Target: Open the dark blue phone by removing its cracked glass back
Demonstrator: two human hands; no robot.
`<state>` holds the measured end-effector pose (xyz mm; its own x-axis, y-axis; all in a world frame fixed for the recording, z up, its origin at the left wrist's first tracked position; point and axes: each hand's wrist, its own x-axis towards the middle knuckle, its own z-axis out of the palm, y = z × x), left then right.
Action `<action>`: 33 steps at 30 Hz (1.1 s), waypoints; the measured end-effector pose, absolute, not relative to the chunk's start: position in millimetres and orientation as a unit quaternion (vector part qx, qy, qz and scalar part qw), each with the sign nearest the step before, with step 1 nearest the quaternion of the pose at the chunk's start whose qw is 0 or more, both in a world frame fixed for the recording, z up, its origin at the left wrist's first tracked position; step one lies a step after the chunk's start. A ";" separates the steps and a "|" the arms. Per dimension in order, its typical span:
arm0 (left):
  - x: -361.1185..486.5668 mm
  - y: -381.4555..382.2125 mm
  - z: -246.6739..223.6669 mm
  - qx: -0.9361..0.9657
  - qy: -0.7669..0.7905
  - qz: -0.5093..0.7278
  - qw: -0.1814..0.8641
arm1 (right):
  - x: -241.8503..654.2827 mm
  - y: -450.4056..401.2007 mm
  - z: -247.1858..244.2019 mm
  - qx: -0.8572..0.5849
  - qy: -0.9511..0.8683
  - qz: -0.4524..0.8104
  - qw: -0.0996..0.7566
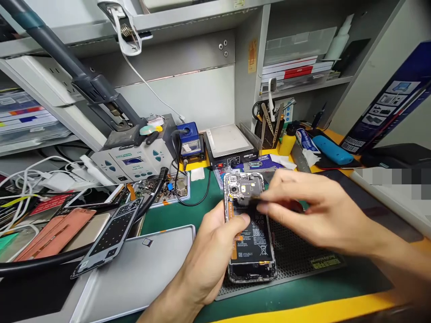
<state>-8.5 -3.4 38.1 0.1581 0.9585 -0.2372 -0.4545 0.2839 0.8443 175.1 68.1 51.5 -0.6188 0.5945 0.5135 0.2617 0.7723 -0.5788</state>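
An opened phone (pixel 251 242), its black battery and camera module showing, is tilted over a dark perforated mat (pixel 292 260). My left hand (pixel 215 246) grips the phone by its left side, the thumb lying across the battery. Over the phone's upper right part, my right hand (pixel 310 211) pinches a small dark piece (pixel 252 202) between thumb and fingers. That piece is blurred, so its shape and whether it touches the phone cannot be made out.
Left of the phone lie a grey tray (pixel 134 278) and a phone back panel (pixel 109 237). A soldering station (pixel 191 141), a hot plate (pixel 227 139), a yellow bottle (pixel 287 141) and a tool holder (pixel 267 130) stand behind. A black hose (pixel 151 197) crosses the left side.
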 end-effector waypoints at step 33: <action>-23.3 -2.7 41.6 0.811 0.526 0.102 0.234 | 210.7 92.1 63.8 -0.338 -0.586 0.645 0.356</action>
